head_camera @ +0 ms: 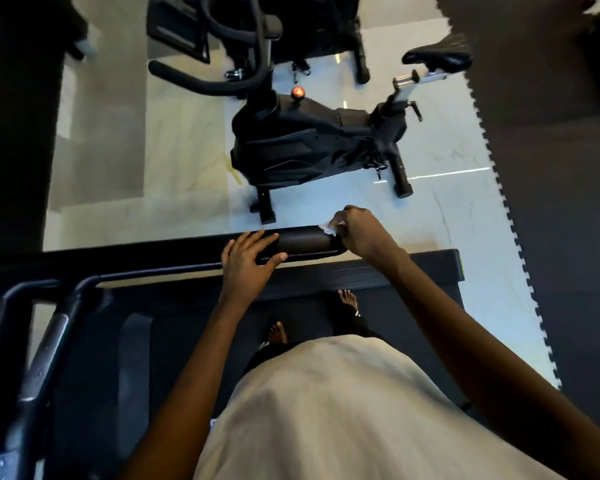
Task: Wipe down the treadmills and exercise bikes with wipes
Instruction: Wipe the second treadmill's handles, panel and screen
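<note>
I stand on a black treadmill belt (pixel 194 327) and face its padded side handrail (pixel 303 241). My right hand (pixel 359 233) pinches a crumpled white wipe (pixel 329 230) against the end of that handrail. My left hand (pixel 248 258) rests on the rail further left, its fingers laid straight over the top and the thumb on the near side. Beyond the rail a black exercise bike (pixel 312 140) stands on the pale floor, its saddle (pixel 439 51) at the upper right.
The treadmill's front bars and metal grip (pixel 45 344) fill the lower left. A second bike's base (pixel 359 60) stands behind the first. Dark interlocking floor mats (pixel 551 168) cover the right side. A dark wall or machine (pixel 14 116) borders the left.
</note>
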Action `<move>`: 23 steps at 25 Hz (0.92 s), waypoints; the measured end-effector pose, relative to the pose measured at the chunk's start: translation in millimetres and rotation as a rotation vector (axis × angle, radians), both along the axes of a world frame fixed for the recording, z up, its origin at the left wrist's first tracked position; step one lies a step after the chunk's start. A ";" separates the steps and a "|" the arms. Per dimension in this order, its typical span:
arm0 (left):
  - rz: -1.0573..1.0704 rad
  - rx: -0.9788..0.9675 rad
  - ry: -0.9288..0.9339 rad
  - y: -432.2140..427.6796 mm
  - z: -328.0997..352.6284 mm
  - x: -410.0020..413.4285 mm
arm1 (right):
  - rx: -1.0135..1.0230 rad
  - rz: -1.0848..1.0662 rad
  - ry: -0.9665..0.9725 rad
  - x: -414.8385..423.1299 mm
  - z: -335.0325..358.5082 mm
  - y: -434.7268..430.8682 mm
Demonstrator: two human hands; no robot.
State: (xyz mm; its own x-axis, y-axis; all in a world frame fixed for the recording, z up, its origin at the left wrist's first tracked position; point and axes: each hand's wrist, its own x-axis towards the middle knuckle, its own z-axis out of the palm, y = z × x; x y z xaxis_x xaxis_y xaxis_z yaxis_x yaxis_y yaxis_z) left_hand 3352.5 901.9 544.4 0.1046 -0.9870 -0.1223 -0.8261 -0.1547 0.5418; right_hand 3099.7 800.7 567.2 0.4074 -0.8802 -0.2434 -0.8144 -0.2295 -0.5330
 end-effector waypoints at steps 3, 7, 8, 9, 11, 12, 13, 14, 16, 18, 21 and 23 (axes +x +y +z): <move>0.057 0.031 0.036 3.7 2.9 -6.7 | 0.071 0.009 -0.066 -18.5 -10.1 -16.5; 0.128 0.107 0.060 -2.2 10.6 -14.5 | 0.040 0.242 -0.167 -9.9 -7.4 -1.3; 0.146 0.111 0.065 -1.0 11.5 -16.1 | 0.045 0.284 -0.181 -11.4 -8.4 3.7; 0.159 0.115 0.074 -0.4 12.8 -17.1 | 0.043 0.291 -0.209 -15.5 -11.8 4.9; 0.168 0.116 0.092 -0.9 15.0 -17.9 | 0.023 0.207 -0.272 -28.4 -20.1 2.1; 0.167 0.110 0.092 -0.7 14.7 -18.1 | -0.005 0.166 -0.298 -34.5 -20.7 3.0; 0.166 0.104 0.082 0.0 14.4 -18.7 | -0.035 0.125 -0.313 -38.0 -21.5 3.8; 0.168 0.098 0.074 0.8 13.4 -19.3 | -0.035 0.076 -0.317 -40.4 -20.4 4.8; 0.184 0.066 0.072 5.4 10.6 -22.1 | 0.040 -0.021 -0.302 -41.7 -18.8 5.6; 0.202 0.034 0.063 9.7 7.3 -30.0 | 0.082 -0.027 -0.257 -40.6 -19.1 2.9; 0.270 0.013 0.005 12.5 6.2 -42.0 | 0.121 -0.037 -0.225 -35.9 -24.2 -12.9; 0.335 0.024 -0.030 11.9 5.6 -51.7 | 0.206 -0.066 -0.238 -32.2 -28.0 -26.8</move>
